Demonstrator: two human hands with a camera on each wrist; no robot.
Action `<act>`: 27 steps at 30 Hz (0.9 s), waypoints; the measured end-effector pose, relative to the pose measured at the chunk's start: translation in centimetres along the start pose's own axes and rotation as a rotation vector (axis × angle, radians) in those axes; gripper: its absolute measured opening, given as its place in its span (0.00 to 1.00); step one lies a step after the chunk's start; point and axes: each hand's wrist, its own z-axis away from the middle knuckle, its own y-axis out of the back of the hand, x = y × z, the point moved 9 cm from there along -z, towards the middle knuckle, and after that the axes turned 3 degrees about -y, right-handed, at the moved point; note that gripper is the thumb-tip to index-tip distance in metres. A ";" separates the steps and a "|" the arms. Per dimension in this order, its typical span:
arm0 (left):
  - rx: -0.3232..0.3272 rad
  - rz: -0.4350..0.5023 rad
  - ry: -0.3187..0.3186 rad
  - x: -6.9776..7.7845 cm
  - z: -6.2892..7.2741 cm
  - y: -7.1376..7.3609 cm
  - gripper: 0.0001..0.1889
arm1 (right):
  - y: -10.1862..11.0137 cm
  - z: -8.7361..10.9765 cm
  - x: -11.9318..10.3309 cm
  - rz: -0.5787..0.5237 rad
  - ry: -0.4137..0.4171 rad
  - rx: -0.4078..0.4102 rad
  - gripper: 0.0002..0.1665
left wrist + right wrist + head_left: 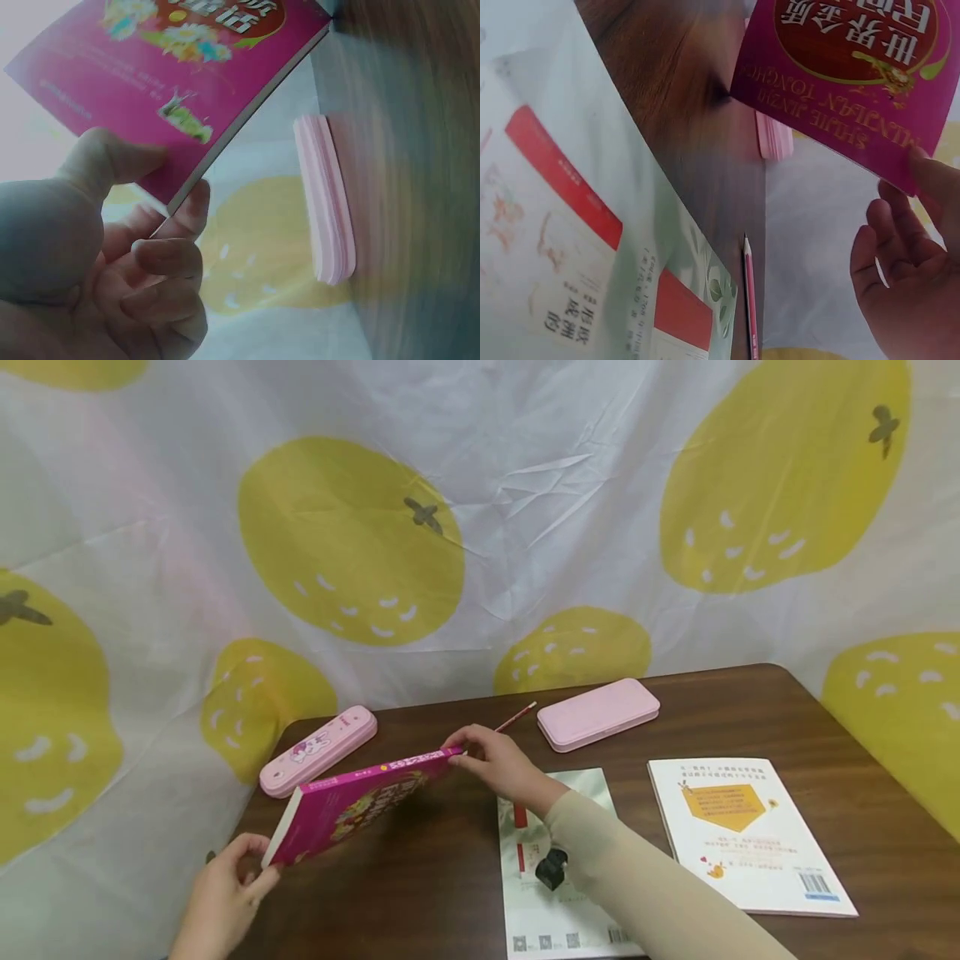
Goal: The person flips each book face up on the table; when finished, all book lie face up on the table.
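A magenta book (367,803) with a flowered cover and Chinese lettering is held tilted above the table, its spine upward. My left hand (227,893) pinches its near left corner, the thumb on the cover and fingers behind, as the left wrist view shows. At the far right corner, my right hand (504,766) pinches the book between thumb and fingers. Under the right forearm lies a pale green book (517,893) with red patches. Just beyond the right hand a pencil (516,717) rests on the table, partly hidden by that hand in the head view.
A slim pink pencil case (318,752) with a rabbit picture lies at the back left. Another plain pink case (598,714) sits at the back. To the right is a white book (750,835) on the brown table (840,777). A lemon-patterned curtain (480,527) hangs behind.
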 end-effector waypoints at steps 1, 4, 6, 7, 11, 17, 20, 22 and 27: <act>-0.002 0.005 0.015 0.0 0.0 0.0 0.15 | 0.1 0.1 0.1 -0.020 -0.012 0.008 0.11; -0.015 0.009 0.046 0.0 0.0 -0.2 0.15 | 0.3 0.2 0.3 -0.076 -0.045 0.029 0.11; -0.010 0.008 0.048 0.2 0.0 -0.2 0.15 | 0.5 0.2 0.2 -0.108 -0.052 0.036 0.11; -0.005 0.009 0.049 0.3 0.0 -0.1 0.15 | 0.6 0.2 0.1 -0.118 -0.051 0.036 0.12; 0.031 0.010 0.055 0.5 -0.1 0.4 0.15 | 0.7 0.0 -0.2 -0.148 -0.049 0.028 0.12; 0.068 0.049 0.065 0.5 -0.4 0.6 0.15 | 0.1 0.1 0.5 -0.094 -0.127 0.005 0.12; 0.049 0.061 0.067 0.4 -0.6 0.3 0.16 | -0.8 0.4 1.1 -0.039 -0.158 -0.066 0.15; 0.018 0.059 0.076 0.2 -0.7 -0.1 0.18 | -1.5 0.6 1.4 -0.012 -0.156 -0.133 0.20; -0.076 0.032 0.057 0.0 -0.6 -2.0 0.23 | -3.0 0.9 1.7 0.099 -0.116 -0.249 0.31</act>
